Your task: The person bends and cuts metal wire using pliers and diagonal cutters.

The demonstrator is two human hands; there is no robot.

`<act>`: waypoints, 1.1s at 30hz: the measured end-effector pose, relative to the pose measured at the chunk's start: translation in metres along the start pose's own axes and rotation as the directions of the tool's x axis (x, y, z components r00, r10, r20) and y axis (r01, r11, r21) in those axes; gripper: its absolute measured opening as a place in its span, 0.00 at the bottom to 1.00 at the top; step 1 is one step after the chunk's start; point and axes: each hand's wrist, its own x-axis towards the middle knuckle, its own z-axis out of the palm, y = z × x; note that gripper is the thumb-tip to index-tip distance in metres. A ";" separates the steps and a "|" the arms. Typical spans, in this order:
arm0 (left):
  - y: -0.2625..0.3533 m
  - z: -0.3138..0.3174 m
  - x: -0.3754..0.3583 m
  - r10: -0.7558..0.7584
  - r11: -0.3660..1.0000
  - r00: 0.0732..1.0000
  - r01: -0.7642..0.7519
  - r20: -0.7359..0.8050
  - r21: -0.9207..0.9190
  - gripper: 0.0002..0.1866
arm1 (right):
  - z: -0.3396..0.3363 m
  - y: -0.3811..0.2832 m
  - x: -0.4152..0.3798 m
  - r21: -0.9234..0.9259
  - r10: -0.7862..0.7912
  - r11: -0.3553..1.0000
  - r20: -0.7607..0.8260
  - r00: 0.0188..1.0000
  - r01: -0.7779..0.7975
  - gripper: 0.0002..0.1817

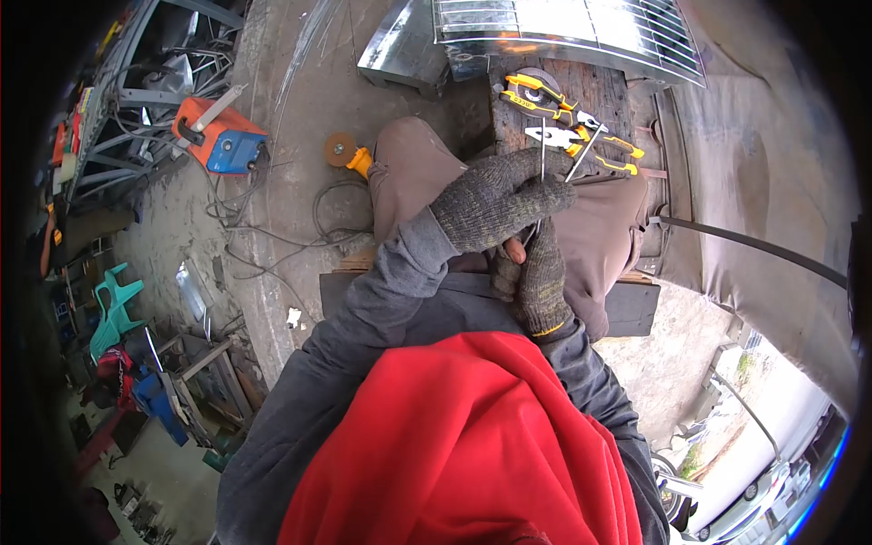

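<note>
My left hand [500, 200], in a dark knitted glove, is closed around a thin metal rod [543, 145] that stands up past its fingers. A second thin rod [584, 153] slants beside the left fingertips. Just below, my right hand [538, 277], gloved with one bare fingertip showing, has its fingers curled near the rod's lower end; what it grips is hidden. Yellow-and-black pliers [536, 98] and white-jawed pliers with yellow handles [559, 136] lie on the wooden block [604, 82] beyond the hands.
A metal wire grille [572, 23] and a sheet-metal box [404, 45] are at the top. An angle grinder [359, 162] lies on the floor left of the knee, with loose cable [318, 238]. An orange and blue machine [222, 141] stands farther left. A dark strap [754, 243] crosses the right side.
</note>
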 end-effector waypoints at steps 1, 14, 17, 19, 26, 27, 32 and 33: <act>0.002 0.000 -0.001 -0.019 0.999 1.000 0.019 0.003 -0.045 0.18 | -0.003 0.002 0.000 0.001 0.001 1.000 0.000 1.000 -0.001 0.31; -0.041 -0.028 -0.008 0.428 0.803 0.892 -0.301 -0.147 0.515 0.18 | 0.030 -0.045 -0.016 0.146 0.155 0.977 0.021 0.988 -0.156 0.43; -0.034 -0.032 -0.006 -0.082 0.989 0.952 0.042 -0.295 -0.140 0.18 | 0.021 -0.052 -0.020 0.073 0.098 0.992 0.019 0.995 -0.099 0.40; -0.037 -0.036 -0.006 -0.226 0.938 0.915 0.113 -0.334 -0.327 0.18 | 0.016 -0.055 -0.021 0.126 0.117 0.985 0.029 0.993 -0.120 0.35; -0.021 -0.036 -0.005 -0.323 0.842 0.893 0.119 -0.314 -0.525 0.18 | 0.023 -0.057 -0.035 -0.433 -0.114 0.893 0.049 0.992 0.124 0.23; -0.021 -0.036 -0.004 -0.301 0.843 0.894 0.086 -0.333 -0.530 0.18 | 0.032 -0.053 -0.040 -0.427 -0.197 0.877 0.100 0.975 0.221 0.28; -0.026 -0.036 -0.002 -0.330 0.858 0.852 0.091 -0.407 -0.506 0.18 | 0.042 -0.058 -0.044 -0.722 -0.296 0.605 0.188 0.937 0.336 0.41; -0.023 -0.035 -0.002 -0.358 0.852 0.819 0.090 -0.449 -0.515 0.17 | 0.042 -0.058 -0.044 -0.720 -0.300 0.606 0.187 0.936 0.338 0.41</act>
